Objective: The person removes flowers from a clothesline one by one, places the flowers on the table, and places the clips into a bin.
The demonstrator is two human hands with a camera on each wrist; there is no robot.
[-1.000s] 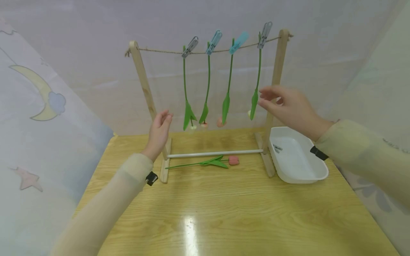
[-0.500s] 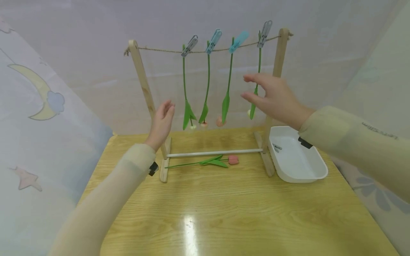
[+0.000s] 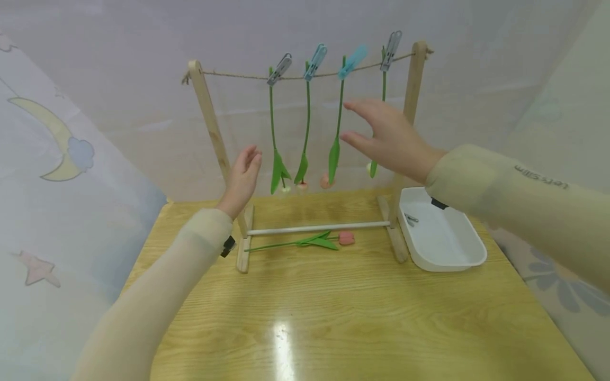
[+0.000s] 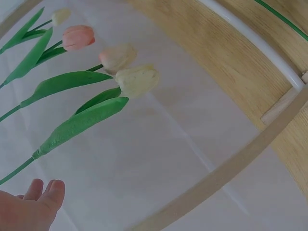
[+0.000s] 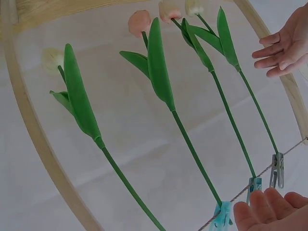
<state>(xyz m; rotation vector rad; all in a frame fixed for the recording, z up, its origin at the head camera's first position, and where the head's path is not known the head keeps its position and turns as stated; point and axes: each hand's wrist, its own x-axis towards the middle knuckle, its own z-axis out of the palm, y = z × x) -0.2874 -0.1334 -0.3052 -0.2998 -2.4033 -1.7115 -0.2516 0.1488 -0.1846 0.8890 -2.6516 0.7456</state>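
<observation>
Several artificial tulips hang head-down from a twine line (image 3: pixel 233 75), each stem pinched by a clothespin, such as the bright blue clothespin (image 3: pixel 352 62) and the grey clothespin (image 3: pixel 279 70). My right hand (image 3: pixel 391 138), thumb and fingers spread apart, holds nothing; it hovers before the rightmost tulip (image 3: pixel 384 87), partly covering it, with fingertips near the peach tulip's leaf (image 3: pixel 334 159) and stem. Beside the left wooden post (image 3: pixel 212 124), my left hand (image 3: pixel 242 180) is raised with loosely bent fingers and nothing in it. A pink tulip (image 3: pixel 346 238) lies on the table.
The wooden rack has a white crossbar (image 3: pixel 319 228) low between its feet. To its right stands a white plastic tub (image 3: pixel 448 259) with loose grey clothespins (image 3: pixel 411 218) inside. The wooden table (image 3: pixel 333 317) extends toward me; printed fabric hangs around it.
My right hand has moved left and up, from the rightmost tulip toward the peach one, its fingers spreading wider. My left hand has risen slightly. The tulips stay as they were.
</observation>
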